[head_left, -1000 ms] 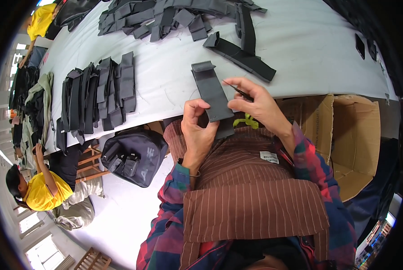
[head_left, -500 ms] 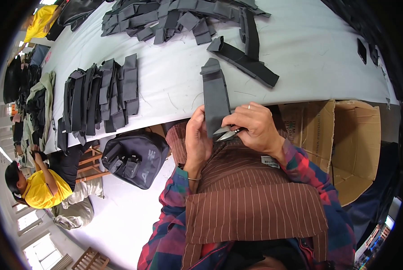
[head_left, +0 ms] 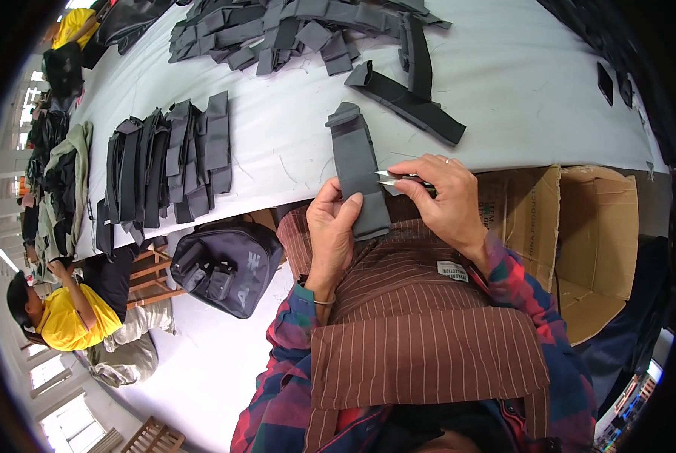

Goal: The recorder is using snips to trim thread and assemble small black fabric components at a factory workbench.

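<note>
Strip of dark grey fabric spans the near edge of the white table, its far end over the tabletop, its near end above the brown apron. The left hand pinches its near part from the left, thumb on top. The right hand grips snips, their points parted at the strip's right edge; I cannot tell whether they touch it. Since the blades aim left across the cloth, straying points could nick it. A loosened left thumb could let the strip swing into the blades or slide nearward. That thumb also lies near the points, so a careless cut might catch it.
</note>
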Available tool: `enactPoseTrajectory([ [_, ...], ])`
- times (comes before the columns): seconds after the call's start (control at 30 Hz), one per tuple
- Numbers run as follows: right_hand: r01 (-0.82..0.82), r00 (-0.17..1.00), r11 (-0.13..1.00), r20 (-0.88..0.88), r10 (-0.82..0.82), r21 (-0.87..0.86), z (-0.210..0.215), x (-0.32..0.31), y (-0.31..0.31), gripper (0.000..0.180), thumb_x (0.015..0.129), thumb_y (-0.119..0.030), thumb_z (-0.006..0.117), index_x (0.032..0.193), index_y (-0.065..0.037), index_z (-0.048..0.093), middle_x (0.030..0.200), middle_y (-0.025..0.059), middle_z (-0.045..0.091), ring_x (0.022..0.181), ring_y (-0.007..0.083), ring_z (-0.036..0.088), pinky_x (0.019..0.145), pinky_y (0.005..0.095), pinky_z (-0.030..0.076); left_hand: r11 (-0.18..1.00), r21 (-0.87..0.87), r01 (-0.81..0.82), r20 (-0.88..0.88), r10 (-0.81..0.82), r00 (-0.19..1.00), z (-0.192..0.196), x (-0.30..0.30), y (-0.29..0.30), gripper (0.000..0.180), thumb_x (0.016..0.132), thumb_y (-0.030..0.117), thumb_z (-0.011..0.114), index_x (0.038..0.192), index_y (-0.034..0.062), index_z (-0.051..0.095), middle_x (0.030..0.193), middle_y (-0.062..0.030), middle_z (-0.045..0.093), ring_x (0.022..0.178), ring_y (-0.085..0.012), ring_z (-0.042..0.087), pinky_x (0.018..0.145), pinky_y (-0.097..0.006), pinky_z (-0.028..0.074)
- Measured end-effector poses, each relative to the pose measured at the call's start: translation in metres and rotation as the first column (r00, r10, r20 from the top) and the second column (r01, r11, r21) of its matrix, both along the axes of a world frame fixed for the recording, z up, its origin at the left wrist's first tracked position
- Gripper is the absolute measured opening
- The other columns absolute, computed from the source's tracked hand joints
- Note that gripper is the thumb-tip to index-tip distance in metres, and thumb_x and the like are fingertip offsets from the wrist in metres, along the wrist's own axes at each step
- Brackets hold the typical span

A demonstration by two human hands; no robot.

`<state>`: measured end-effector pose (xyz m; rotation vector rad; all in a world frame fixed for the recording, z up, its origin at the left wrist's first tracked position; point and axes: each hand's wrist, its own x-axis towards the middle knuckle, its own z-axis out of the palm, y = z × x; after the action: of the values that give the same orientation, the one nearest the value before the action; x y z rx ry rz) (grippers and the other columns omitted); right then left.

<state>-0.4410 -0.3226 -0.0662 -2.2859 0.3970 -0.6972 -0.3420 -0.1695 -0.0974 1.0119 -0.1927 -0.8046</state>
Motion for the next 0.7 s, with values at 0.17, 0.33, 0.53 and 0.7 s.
enactPoseTrajectory([
  [0.17,0.055,0.998,0.998,0.044,-0.054,-0.03,-0.0029,0.0002,0.0021,0.013,0.078,-0.02,0.071,0.087,-0.012,0.068,0.075,0.0015,0.064,0.067,0.0214,0.058,0.061,0.0338,0.039,1.0,0.002,-0.007,0.005,0.007,1.0,0.0026,-0.0013,-0.0012,0.025,0.089,-0.003,0.055,0.113,-0.005,0.056,0.104,-0.0088,0.064,0.088,-0.0094,0.061,0.079,-0.022,0.05],
  [0.33,0.068,0.996,0.994,0.055,-0.064,-0.082,-0.0022,0.0015,0.0012,0.012,0.077,-0.019,0.072,0.086,-0.013,0.068,0.073,0.0002,0.063,0.066,0.0207,0.056,0.061,0.0335,0.038,1.0,0.006,0.02,-0.028,-0.02,0.999,0.0073,-0.0025,-0.0014,0.024,0.089,-0.003,0.056,0.113,-0.0049,0.057,0.104,-0.0081,0.064,0.088,-0.0089,0.061,0.079,-0.022,0.05],
  [0.53,0.033,0.998,0.983,0.051,-0.024,-0.182,-0.0043,0.0027,-0.0049,0.012,0.077,-0.019,0.073,0.085,-0.013,0.068,0.071,0.0002,0.062,0.066,0.0207,0.056,0.062,0.0333,0.038,0.999,0.005,0.052,-0.05,-0.051,0.997,0.0058,-0.0036,-0.0018,0.021,0.089,-0.002,0.058,0.11,-0.0045,0.059,0.103,-0.0071,0.064,0.088,-0.0069,0.06,0.079,-0.021,0.049],
  [0.7,-0.045,0.999,0.961,0.027,0.039,0.271,-0.0018,0.0056,-0.0024,0.011,0.079,-0.018,0.07,0.087,-0.011,0.067,0.076,0.0016,0.066,0.071,0.021,0.059,0.066,0.0318,0.041,0.993,0.086,0.085,0.118,-0.095,0.988,0.0047,-0.0025,-0.0022,0.019,0.089,-0.002,0.06,0.107,-0.0043,0.061,0.1,-0.0021,0.061,0.087,-0.0047,0.055,0.078,-0.02,0.046],
])
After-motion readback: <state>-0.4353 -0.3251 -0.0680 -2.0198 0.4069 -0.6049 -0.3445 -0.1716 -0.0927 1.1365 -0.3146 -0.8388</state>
